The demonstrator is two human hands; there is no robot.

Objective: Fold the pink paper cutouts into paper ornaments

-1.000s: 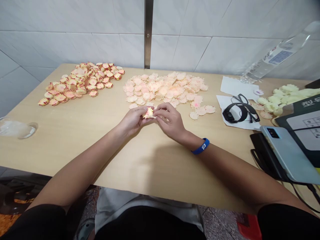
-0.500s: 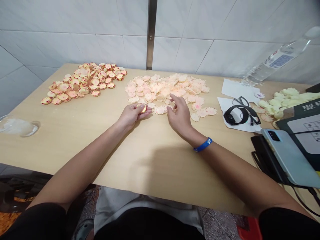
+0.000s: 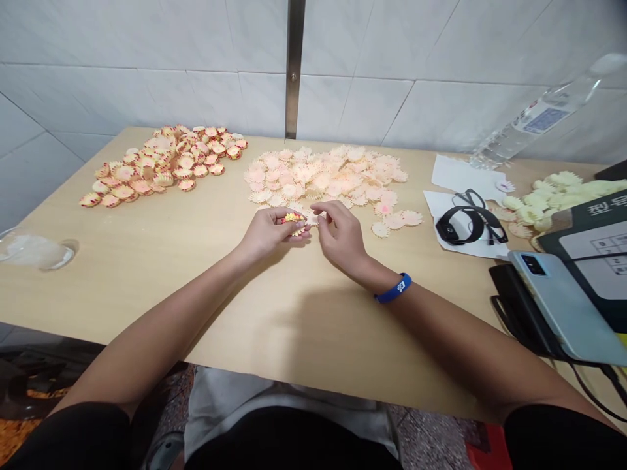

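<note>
My left hand (image 3: 267, 234) is closed, pinching a small frilly-edged flower piece (image 3: 294, 220), yellowish with red on its rim, between thumb and fingers. Just to its right, my right hand (image 3: 343, 240) is loosely curled, thumb and forefinger apart, with nothing visible held. A pale disc shows between the two hands; whether the right fingertips touch it, I cannot tell. Beyond the hands spreads a heap of flat pale-pink discs with toothed edges (image 3: 323, 171). Farther left lies a pile of cupped, red-edged flower pieces (image 3: 147, 166).
A clear cup (image 3: 36, 251) stands at the table's left side. Toward the right are black glasses and a wristband (image 3: 463, 225) on white paper, a tilted plastic bottle (image 3: 533, 121), pale green pieces (image 3: 553, 199), a phone (image 3: 568, 307) and a dark box (image 3: 595, 241). A tiled wall borders the back.
My left hand has moved slightly right with its flower piece, turning more of the frilled edge into view. My right hand has drawn back from the pink heap, down and left toward it.
</note>
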